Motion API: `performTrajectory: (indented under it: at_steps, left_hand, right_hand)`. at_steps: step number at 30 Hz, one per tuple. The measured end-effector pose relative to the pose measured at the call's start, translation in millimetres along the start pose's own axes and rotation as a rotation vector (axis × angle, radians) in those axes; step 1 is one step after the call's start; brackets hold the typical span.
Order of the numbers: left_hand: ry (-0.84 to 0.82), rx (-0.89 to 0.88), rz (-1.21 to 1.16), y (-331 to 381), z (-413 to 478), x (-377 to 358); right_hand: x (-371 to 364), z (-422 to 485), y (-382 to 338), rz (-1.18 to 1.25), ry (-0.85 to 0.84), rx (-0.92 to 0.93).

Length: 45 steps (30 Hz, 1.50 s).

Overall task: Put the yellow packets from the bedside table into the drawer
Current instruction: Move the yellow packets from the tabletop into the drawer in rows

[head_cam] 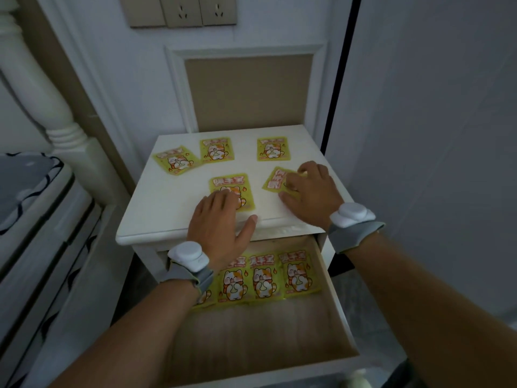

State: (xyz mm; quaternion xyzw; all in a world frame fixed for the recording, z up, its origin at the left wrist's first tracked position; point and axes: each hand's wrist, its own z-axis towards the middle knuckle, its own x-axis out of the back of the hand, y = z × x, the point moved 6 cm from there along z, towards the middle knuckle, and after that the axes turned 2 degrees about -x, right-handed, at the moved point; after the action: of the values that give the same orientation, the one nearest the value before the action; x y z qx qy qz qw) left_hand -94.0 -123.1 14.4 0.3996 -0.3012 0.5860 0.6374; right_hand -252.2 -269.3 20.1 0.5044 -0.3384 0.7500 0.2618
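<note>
Left hand point(221, 219) lay spread flat on a yellow cat packet point(232, 191); right hand point(310, 191) pinched another packet point(275, 179) on the white worktop point(156, 208) above the open drawer point(334, 309).

Yellow packets point(231, 191): red Chinese heading, likely "暖手宝"; smaller print unreadable

A white panelled wall point(117, 65) with beige sockets point(183, 9) at 12 o'clock, a white bedpost point(36, 88) at 10, possibly a dark door edge point(340, 71) at 1.
</note>
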Motion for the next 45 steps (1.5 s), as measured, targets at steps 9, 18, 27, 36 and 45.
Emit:
performTrajectory:
  at_steps: [9,18,27,36,45]
  left_hand:
    - [-0.067,-0.038,-0.064,-5.1,-23.5,6.6]
    - [-0.063,-0.208,-0.134,-12.5,-60.1,40.9]
    - [-0.08,-0.447,-0.076,9.8,-107.6,38.8]
    - [-0.461,-0.236,0.136,22.6,-113.6,-42.5]
    - [-0.659,-0.07,0.231,45.9,-94.1,-107.3]
  right_hand:
    - [6.6,-39.7,-21.2,0.015,-0.051,0.149]
    - [1.5,-65.2,-38.6,0.041,-0.092,0.202]
    - [10.9,-76.8,-57.8,0.028,-0.064,0.281]
    - [26.8,-115.5,-81.8,-0.016,0.183,0.511]
    - [-7.7,-141.8,-59.1,-0.14,0.094,0.504]
